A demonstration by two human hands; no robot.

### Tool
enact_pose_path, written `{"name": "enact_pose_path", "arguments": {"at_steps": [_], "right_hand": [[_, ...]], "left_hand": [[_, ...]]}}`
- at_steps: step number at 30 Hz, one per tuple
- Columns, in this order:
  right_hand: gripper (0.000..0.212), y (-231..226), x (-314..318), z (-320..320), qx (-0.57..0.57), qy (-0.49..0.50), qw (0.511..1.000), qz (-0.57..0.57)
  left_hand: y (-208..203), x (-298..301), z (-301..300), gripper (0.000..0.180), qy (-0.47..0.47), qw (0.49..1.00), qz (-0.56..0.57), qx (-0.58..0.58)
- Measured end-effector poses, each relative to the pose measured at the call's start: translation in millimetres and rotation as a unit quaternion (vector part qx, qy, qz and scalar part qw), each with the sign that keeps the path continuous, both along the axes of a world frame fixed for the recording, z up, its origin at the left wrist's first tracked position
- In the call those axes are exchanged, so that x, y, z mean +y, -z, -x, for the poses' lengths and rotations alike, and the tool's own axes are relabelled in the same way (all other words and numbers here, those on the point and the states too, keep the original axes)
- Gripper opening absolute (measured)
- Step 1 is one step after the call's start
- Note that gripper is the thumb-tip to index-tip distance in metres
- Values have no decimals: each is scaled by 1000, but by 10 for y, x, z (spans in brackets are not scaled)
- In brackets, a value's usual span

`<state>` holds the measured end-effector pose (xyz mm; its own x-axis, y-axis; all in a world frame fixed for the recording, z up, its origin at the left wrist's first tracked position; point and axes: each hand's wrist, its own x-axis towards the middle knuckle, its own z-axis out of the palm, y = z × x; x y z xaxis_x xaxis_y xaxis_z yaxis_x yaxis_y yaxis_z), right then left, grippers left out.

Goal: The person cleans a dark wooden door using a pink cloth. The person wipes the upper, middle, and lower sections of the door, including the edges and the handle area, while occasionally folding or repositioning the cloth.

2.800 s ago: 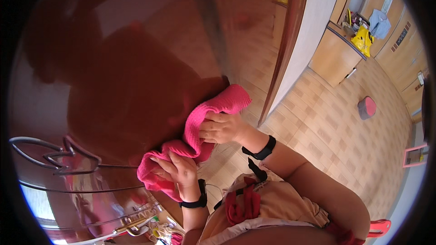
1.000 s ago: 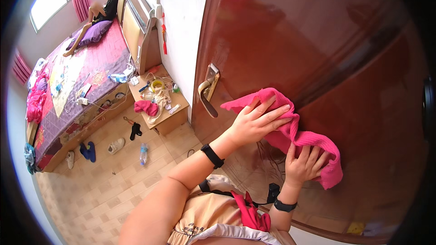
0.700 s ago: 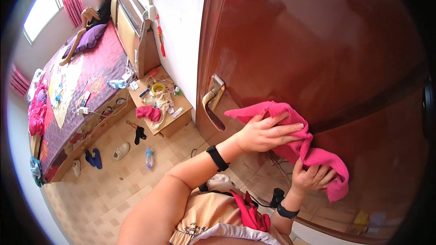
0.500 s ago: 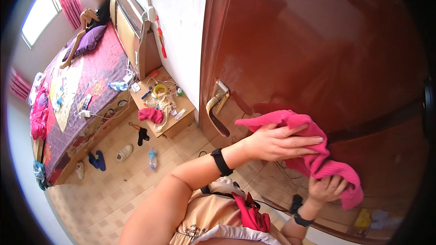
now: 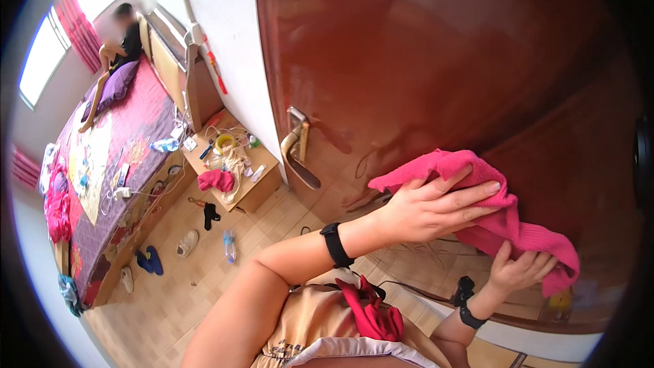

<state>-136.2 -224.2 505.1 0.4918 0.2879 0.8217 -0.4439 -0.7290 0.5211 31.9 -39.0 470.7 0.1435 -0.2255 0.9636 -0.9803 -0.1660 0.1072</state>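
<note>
A pink ribbed cloth [image 5: 487,170] lies against the glossy reddish-brown door [image 5: 436,82], right of and below its metal handle [image 5: 298,146]. Pressing its left part to the door is my left hand [image 5: 436,210], the fingers stretched across the fabric with some of it bunched round them. My right hand [image 5: 521,269], lower and farther right, has its fingers curled over the hanging end of the same cloth. Both wrists wear black bands. What lies beneath my palms is hidden.
Left of the door stands a small wooden cabinet [image 5: 262,184] with tape, cloths and cables on it. Beyond is a bed [image 5: 129,129] where a person [image 5: 122,44] sits. Shoes [image 5: 187,243], blue slippers [image 5: 150,260] and a plastic bottle [image 5: 229,247] lie on the tiled floor.
Both hands and the pink cloth have moved right along the door, farther from the handle. My right hand has risen slightly. The view has shifted, so the handle and bed appear farther left.
</note>
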Motion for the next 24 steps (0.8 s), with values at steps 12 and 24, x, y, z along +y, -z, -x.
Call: {"name": "enact_pose_path", "arguments": {"at_steps": [12,24], "right_hand": [[61,510,-606,1032,2,54,997,-63],[47,746,-1096,1787,-16,117,984,-133]], "left_hand": [[206,-682,839,49,-8,991,-97,-89],[271,-1245,1573,44,-39,979,-150,-131]]}}
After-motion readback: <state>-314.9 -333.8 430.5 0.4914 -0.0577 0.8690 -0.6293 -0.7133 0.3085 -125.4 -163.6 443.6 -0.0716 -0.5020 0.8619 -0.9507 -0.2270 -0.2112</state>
